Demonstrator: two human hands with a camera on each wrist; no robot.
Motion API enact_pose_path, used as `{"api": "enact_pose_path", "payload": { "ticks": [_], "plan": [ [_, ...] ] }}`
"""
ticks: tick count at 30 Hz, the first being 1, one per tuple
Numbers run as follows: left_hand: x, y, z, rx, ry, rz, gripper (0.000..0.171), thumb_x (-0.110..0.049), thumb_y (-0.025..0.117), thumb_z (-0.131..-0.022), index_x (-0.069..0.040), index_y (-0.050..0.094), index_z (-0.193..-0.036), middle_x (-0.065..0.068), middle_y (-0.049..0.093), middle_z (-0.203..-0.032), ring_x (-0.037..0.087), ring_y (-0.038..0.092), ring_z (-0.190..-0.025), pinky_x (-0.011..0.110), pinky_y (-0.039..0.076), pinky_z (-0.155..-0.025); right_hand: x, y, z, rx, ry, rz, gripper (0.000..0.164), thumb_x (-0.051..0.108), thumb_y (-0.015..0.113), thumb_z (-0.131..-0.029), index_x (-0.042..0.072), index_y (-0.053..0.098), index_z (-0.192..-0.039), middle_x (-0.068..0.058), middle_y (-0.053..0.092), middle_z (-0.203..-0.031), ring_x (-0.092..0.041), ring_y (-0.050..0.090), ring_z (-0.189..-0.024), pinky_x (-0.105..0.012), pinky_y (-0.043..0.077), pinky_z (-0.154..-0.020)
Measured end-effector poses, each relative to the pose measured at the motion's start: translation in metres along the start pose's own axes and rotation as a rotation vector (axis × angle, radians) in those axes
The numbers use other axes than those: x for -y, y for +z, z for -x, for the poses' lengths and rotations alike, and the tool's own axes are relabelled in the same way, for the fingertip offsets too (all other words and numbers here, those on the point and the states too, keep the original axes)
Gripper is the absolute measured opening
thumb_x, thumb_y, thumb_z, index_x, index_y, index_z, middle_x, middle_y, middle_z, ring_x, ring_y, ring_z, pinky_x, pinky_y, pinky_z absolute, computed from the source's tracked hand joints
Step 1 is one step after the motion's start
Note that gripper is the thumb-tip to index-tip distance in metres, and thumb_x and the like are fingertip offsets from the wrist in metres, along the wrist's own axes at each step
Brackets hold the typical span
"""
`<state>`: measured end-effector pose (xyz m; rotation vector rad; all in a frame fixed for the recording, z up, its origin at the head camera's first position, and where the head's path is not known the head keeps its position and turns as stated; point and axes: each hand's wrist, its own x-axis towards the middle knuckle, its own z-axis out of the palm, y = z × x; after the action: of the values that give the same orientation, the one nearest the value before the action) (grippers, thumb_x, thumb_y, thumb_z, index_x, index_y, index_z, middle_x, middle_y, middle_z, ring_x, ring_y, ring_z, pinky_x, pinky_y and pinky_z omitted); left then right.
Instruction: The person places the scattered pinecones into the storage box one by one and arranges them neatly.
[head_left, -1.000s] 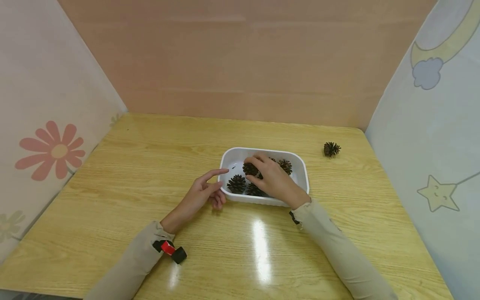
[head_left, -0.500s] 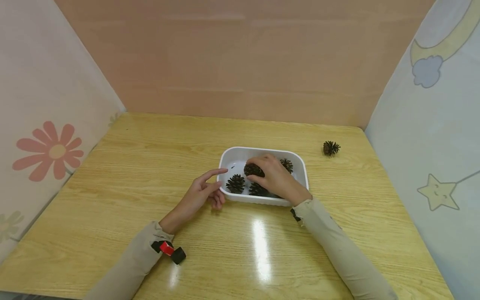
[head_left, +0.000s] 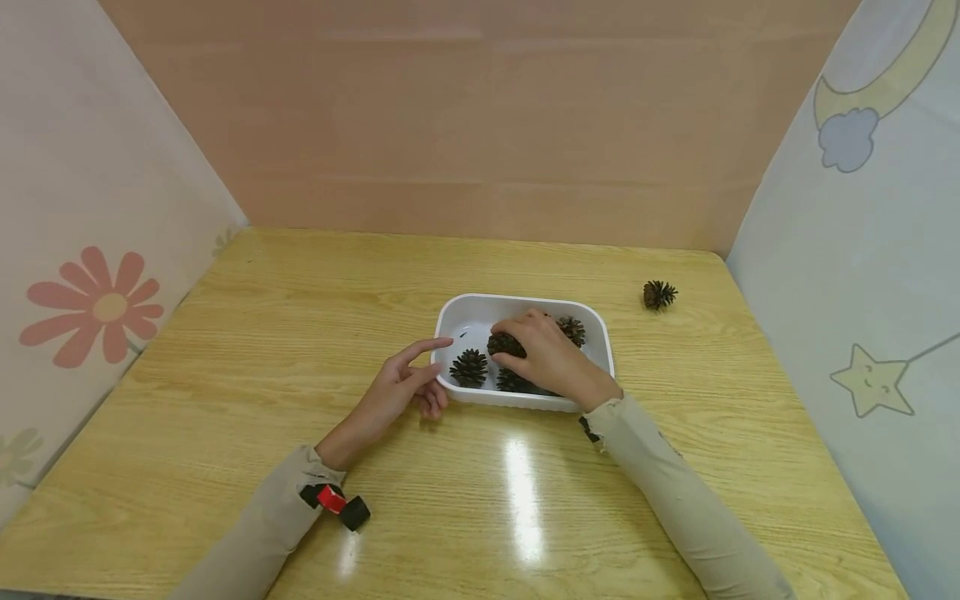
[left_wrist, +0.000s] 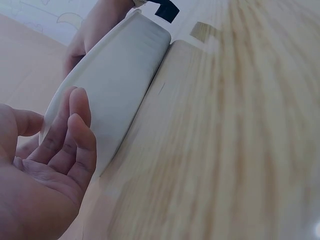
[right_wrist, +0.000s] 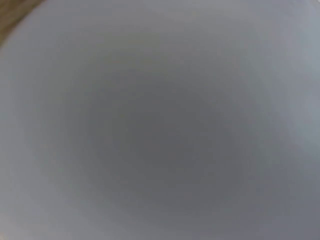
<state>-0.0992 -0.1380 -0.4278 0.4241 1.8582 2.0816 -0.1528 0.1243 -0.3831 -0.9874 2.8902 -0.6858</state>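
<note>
A white rectangular tray [head_left: 525, 400] stands on the table, holding several pine cones. With fingers and thumb bent round a dark pine cone [head_left: 506, 344], my right hand [head_left: 551, 354] grips it inside the tray. My left hand [head_left: 386, 396] holds the tray's left end; its index finger and thumb reach over the rim, and the other fingers lie loosely curled outside the wall, as the left wrist view also shows. Other cones around the right hand include one at front left [head_left: 469, 368] and one at back right [head_left: 572, 330]. Only a blurred pale surface fills the right wrist view.
A single pine cone [head_left: 659, 295] lies on the wooden table [head_left: 337, 308] at the back right, apart from the tray. A brown backdrop [head_left: 480, 125] rises behind the table, with patterned panels at both sides. A small dark speck lies on the tray floor.
The right hand has closed on a pine cone within the tray and shifted it slightly to the right and down. The left hand keeps its place at the tray's end.
</note>
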Motion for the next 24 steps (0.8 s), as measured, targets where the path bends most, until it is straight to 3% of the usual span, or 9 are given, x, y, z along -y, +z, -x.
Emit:
{"api": "enact_pose_path", "payload": {
  "ticks": [15,24],
  "plan": [
    [0.001,-0.001,0.0,-0.003,-0.002,-0.013,0.046,-0.021,0.05,-0.106,-0.007,0.042,-0.149,0.021,0.068,-0.073,0.022,0.064,-0.056,0.036,0.055,-0.051,0.001,-0.009,0.002,0.057,0.035,0.028,0.036,0.032,0.07,-0.095,0.009,0.069,-0.122,-0.006,0.067,-0.119,-0.027,0.052,-0.119,-0.045,0.042,-0.105],
    [0.001,0.0,0.0,-0.007,-0.002,-0.012,0.044,-0.022,0.051,-0.106,-0.01,0.045,-0.148,0.019,0.068,-0.073,0.022,0.064,-0.056,0.035,0.055,-0.05,-0.001,-0.015,0.001,0.017,-0.002,0.031,0.034,0.026,0.073,-0.093,0.005,0.07,-0.118,-0.01,0.069,-0.117,-0.03,0.057,-0.117,-0.046,0.046,-0.102]
  ]
}}
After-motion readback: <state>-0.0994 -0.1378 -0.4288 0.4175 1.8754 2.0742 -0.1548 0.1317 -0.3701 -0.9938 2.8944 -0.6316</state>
